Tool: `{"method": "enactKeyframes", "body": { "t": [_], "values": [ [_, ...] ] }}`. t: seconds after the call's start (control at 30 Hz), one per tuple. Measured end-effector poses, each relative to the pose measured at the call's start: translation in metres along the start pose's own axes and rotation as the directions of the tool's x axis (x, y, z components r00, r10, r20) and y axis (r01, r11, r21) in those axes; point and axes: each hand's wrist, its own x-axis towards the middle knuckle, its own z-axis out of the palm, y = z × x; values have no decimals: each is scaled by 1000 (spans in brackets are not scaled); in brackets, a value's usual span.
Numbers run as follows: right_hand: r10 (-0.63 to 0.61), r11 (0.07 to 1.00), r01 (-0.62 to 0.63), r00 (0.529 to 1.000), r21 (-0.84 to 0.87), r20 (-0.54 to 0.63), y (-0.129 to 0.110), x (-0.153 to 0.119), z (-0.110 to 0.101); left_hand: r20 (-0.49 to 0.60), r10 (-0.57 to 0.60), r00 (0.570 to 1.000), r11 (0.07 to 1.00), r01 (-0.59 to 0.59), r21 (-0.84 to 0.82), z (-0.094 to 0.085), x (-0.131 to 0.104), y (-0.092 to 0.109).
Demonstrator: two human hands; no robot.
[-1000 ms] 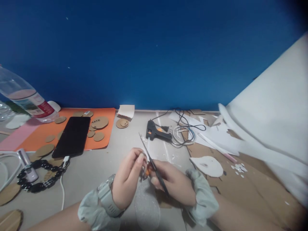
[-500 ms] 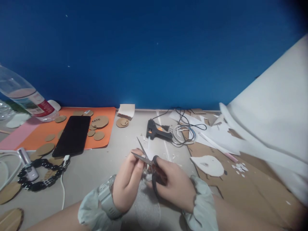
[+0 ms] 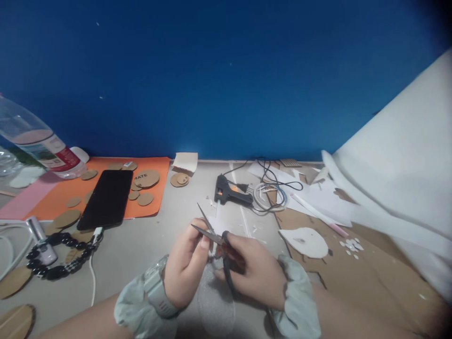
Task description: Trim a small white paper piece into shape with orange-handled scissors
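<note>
My right hand (image 3: 252, 270) grips the dark handles of a pair of scissors (image 3: 209, 231), whose two blades stand slightly apart and point up and left. Close beside the blades, my left hand (image 3: 187, 263) has its fingers pinched together; what they hold is too small and hidden to name. White paper (image 3: 219, 223) shows just behind the blades. Under both hands lies a clear, bubbly oval sheet (image 3: 216, 301). A black glue gun (image 3: 233, 194) rests on the table beyond the scissors, its nozzle toward the hands.
A black phone (image 3: 106, 198), cardboard discs (image 3: 147, 179) and orange paper (image 3: 160, 188) lie left, with a tilted bottle (image 3: 52, 150) and bead bracelet (image 3: 58, 272). To the right are coiled cables (image 3: 270, 197), a white cutout (image 3: 305, 242), small white pieces (image 3: 352, 246) and cardboard (image 3: 370, 278).
The scissors have shifted slightly left, and their blades are a little closer together. My right hand has moved slightly with them. My left hand has barely moved.
</note>
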Motion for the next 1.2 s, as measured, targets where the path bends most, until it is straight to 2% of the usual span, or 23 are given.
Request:
{"method": "enactKeyframes", "body": {
  "t": [0.33, 0.97, 1.03, 1.1, 1.2],
  "values": [
    [51, 999, -50, 996, -11, 74, -4, 0, -4, -26, -43, 999, 997, 44, 58, -1, -1, -2],
    [104, 994, -106, 990, 11, 93, -4, 2, -5, -46, -106, 993, 993, 108, 43, 0, 0, -1],
    [96, 991, -102, 993, 89, 75, -2, 3, -3, -53, -135, 989, 990, 137, 35, 0, 0, 0],
    [95, 953, -98, 995, 287, 26, 0, 5, -1, -48, -183, 982, 983, 184, 3, 0, 1, 1],
    [207, 753, -147, 978, 641, -20, 3, 10, 2, 8, -236, 972, 971, 236, -28, 1, 3, 1]
  ]
}}
